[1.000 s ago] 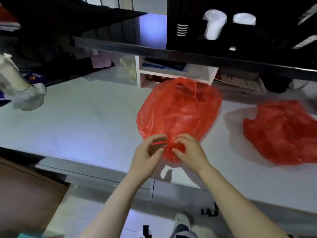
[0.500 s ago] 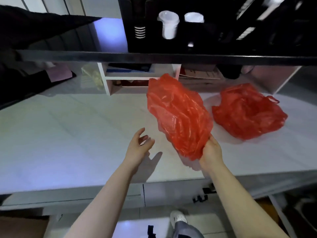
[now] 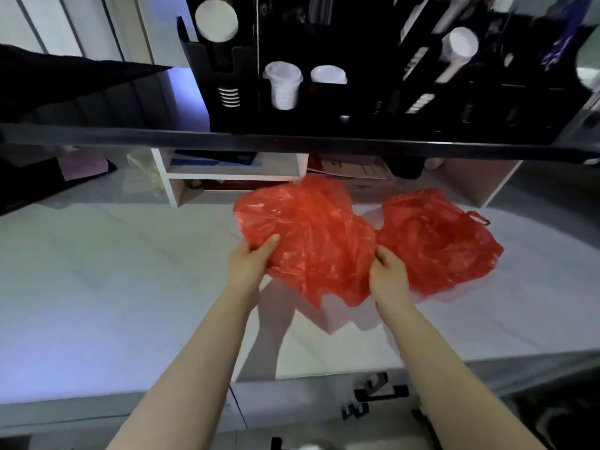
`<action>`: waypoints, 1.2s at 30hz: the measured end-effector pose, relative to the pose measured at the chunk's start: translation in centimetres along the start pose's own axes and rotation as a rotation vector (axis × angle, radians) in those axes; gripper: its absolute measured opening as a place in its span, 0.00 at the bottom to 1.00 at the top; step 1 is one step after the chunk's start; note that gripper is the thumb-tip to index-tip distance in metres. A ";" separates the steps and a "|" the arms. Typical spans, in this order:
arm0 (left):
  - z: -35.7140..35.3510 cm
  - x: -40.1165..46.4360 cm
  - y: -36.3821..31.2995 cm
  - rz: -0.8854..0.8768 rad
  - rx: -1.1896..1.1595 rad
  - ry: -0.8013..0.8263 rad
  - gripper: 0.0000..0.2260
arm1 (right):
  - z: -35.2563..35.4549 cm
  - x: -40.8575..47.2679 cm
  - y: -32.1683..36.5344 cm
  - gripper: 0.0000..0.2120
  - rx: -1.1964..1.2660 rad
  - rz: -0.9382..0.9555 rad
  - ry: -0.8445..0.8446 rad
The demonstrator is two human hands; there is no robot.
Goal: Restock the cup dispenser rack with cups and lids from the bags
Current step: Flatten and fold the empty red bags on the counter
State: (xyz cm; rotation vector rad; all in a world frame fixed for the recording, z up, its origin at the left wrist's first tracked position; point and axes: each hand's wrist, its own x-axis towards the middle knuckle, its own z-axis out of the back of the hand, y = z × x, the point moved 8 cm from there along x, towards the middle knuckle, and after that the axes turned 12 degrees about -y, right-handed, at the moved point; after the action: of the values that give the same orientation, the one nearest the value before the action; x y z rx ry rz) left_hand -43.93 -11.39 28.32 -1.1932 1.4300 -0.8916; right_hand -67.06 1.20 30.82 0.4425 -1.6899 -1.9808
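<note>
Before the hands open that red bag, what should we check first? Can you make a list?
1. Both hands on the bag: ok. The left hand and right hand each grip a side of the near bag.
2. Bag open: not ok, no opening shows.
3. What is inside, cups or lids: cannot tell, the plastic hides it.
4. Other bag out of the way: not ok, it lies right beside the near bag and looks to touch it.
5. Counter space to unpack: ok, bare surface to the left.
6. Rack has room: cannot tell, too dark.
</note>
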 end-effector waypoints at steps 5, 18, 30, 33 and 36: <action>6.9 1.8 0.8 -0.068 0.050 -0.273 0.02 | 5.4 5.3 -1.6 0.08 -0.028 0.033 -0.241; 16.7 0.5 -0.6 -0.230 0.283 -0.635 0.11 | 8.5 11.0 -1.3 0.10 -0.063 0.029 -0.366; 13.8 -2.0 0.3 -0.183 0.068 -0.415 0.20 | 2.4 6.2 -5.6 0.09 0.291 -0.421 0.383; 12.5 -2.2 1.4 -0.136 0.110 -0.289 0.23 | 2.2 5.0 -6.0 0.05 0.223 -0.414 0.423; 11.0 -2.0 2.4 -0.115 0.224 -0.189 0.36 | 1.2 3.5 -6.2 0.14 0.161 -0.405 0.503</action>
State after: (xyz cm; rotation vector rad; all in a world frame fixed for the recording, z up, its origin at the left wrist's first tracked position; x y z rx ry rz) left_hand -33.74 -8.13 24.31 -1.1645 1.0892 -0.9632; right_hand -71.61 0.87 25.19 1.3089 -1.5132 -1.7796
